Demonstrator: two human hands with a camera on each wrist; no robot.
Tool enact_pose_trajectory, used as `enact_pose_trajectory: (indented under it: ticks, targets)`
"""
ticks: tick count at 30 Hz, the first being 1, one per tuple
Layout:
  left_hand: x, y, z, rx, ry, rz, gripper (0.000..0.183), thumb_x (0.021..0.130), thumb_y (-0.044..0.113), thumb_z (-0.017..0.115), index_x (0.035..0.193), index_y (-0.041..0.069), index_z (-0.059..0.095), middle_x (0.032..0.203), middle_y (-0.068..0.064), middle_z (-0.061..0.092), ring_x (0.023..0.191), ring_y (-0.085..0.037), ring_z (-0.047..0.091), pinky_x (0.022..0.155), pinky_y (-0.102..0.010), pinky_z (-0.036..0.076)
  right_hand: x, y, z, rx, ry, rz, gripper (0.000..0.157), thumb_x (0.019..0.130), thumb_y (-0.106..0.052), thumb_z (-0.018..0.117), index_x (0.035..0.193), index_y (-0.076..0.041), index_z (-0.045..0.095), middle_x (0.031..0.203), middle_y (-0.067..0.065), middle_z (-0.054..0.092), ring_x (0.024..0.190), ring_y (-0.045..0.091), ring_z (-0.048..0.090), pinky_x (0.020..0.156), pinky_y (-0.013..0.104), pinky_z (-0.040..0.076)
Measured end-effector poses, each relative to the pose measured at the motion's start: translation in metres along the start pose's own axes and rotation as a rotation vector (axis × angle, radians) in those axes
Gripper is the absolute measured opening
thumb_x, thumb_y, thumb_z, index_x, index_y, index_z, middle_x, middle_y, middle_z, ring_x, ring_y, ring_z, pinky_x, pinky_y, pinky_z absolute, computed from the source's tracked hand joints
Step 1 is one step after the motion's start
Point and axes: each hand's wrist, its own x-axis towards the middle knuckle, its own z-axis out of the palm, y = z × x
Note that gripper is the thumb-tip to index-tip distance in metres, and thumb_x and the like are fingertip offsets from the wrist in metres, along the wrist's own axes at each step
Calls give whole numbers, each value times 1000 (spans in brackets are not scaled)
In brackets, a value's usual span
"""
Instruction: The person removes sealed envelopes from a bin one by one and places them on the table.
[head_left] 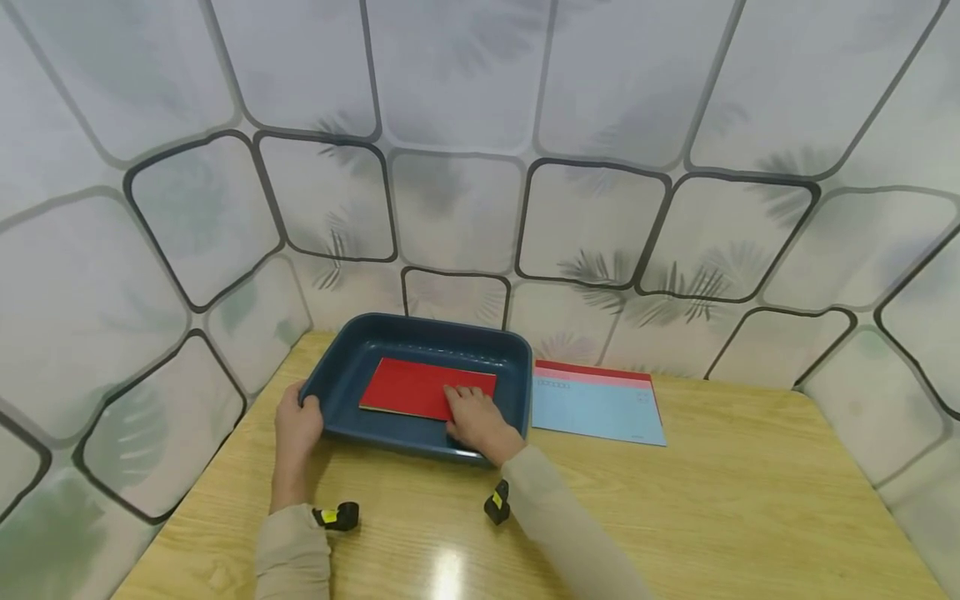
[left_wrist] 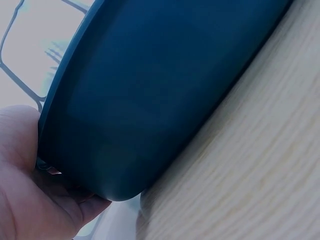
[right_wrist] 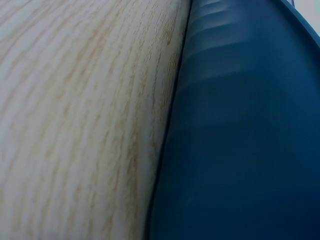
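A dark blue plastic basin with a raised rim sits on the wooden table, near the wall. Inside, a flat red booklet with a pale yellowish near edge lies on the bottom. My left hand grips the basin's left near corner, thumb by the rim; the left wrist view shows its fingers under the corner of the basin wall. My right hand reaches over the near rim and holds the booklet's right near part, fingers on top and thumb at the edge. The basin wall hides this hand in the right wrist view.
Right of the basin, light blue paper booklets with pink and red top strips lie overlapped on the wooden table. A patterned fabric wall encloses the table's back and sides. Small black wrist cameras hang below both sleeves.
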Motion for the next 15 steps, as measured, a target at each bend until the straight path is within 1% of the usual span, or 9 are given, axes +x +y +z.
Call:
enact_pose_trajectory:
  ticks: [6,10,12,13,15]
  targets:
    - [-1,1,-1,12,-2,2,48,101,8,29,144,-11,36,148,-35,36,135,-46,37,111,-56,29,2,2,2,-17,20,-3,60,93,-24,68,146,-5,45,140,13,55,126,31,50,106,43,42]
    - [-2,1,-1,14,-5,4,48,101,9,28,144,-10,36,147,-35,36,135,-46,37,110,-56,30,2,2,1,-22,25,-13,56,95,-23,65,145,-4,47,140,14,56,126,31,51,106,43,43]
    - [-2,1,-1,13,-3,6,48,101,10,29,144,-10,37,147,-35,37,134,-46,38,110,-56,30,0,1,0,-27,31,-26,52,96,-22,63,143,-3,49,139,14,56,125,32,51,105,43,43]
    - [-2,1,-1,13,-2,7,48,101,10,29,143,-10,37,147,-35,37,134,-46,38,110,-56,30,2,4,5,-38,54,-44,49,97,-23,61,141,-4,50,137,14,57,123,32,52,104,43,44]
    - [-2,1,0,15,2,8,47,101,10,29,143,-10,38,147,-35,38,134,-46,38,110,-56,30,0,3,3,-44,62,-59,42,98,-23,58,136,-3,54,135,14,58,120,32,53,101,44,46]
